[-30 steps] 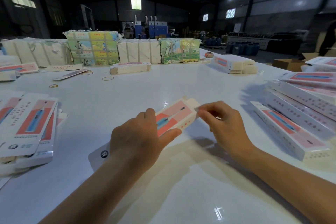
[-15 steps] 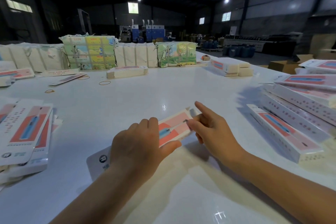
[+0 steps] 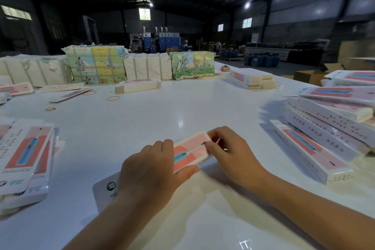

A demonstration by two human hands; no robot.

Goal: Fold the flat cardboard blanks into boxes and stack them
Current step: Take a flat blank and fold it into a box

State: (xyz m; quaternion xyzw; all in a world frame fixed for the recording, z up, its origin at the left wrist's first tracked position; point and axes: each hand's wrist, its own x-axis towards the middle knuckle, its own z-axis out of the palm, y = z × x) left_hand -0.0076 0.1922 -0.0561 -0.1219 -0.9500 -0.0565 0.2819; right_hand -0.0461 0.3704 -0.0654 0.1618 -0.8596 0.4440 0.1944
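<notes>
A long white and pink box (image 3: 190, 151) with a blue toothbrush picture lies on the white table (image 3: 142, 126) in front of me. My left hand (image 3: 151, 170) grips its middle, covering much of it; its near white end (image 3: 105, 189) sticks out below my wrist. My right hand (image 3: 229, 151) pinches the far end, fingers curled over the end flap. Flat printed blanks (image 3: 24, 156) lie stacked at the left. Folded boxes (image 3: 324, 144) are piled at the right.
Wrapped bundles (image 3: 95, 65) line the table's far edge. A small pile of blanks (image 3: 138, 85) and more boxes (image 3: 251, 79) lie behind. Rubber bands (image 3: 113, 98) are scattered at the far left. Brown cartons (image 3: 310, 75) stand beyond the right edge.
My right hand has closed over the box's far end, and the open end flap is no longer visible. My left hand has kept its grip.
</notes>
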